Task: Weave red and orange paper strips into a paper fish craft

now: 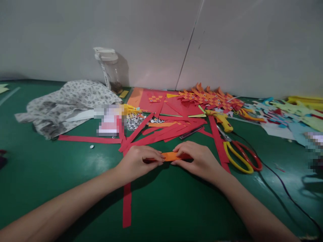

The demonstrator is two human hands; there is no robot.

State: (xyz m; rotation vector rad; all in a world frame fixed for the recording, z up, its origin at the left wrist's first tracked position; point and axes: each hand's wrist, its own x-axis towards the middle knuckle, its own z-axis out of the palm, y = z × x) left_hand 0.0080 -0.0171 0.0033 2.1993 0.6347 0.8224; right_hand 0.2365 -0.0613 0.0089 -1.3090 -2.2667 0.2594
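At centre frame, the left hand (142, 161) and right hand (198, 159) pinch a short, flat orange paper strip (170, 156) from either side, thumbs and fingers closed on it, apparently to keep it straight; long red paper strips (161, 134) lie just beyond, seemingly within easy reach.

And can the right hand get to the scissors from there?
Probably yes: the scissors lie close by, with only a red strip lying between, but the right hand may need to let go of the orange strip first.
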